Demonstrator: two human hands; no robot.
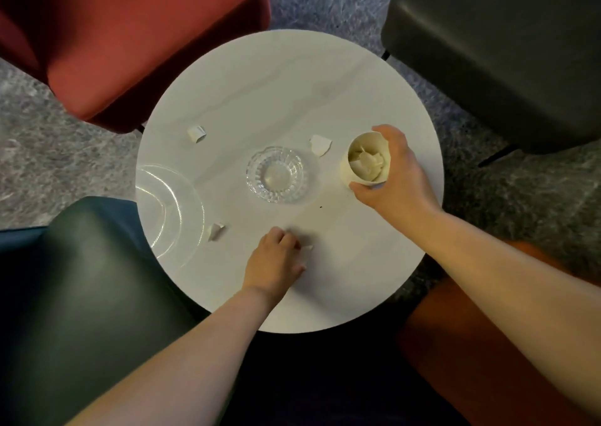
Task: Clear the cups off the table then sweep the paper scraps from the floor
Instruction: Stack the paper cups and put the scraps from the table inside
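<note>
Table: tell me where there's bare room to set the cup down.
The far half of the table, beyond the ashtray toward the red chair and black chair, is bare. So is the near edge between the two forearms. The middle is crowded: ashtray, clear plate, scraps, and the left hand.

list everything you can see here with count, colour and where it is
table: 1, white, round, centre
paper cup: 1, cream, table's right side, scraps inside, held
glass ashtray: 1, clear, table centre
glass plate: 1, clear, table's left edge
paper scraps: 4 loose, white, spread over the table
chairs: 4, red, black, dark teal, orange, around the table
carpet: grey, underneath
left hand: pinching a scrap near the table's front
right hand: gripping the cup
</note>
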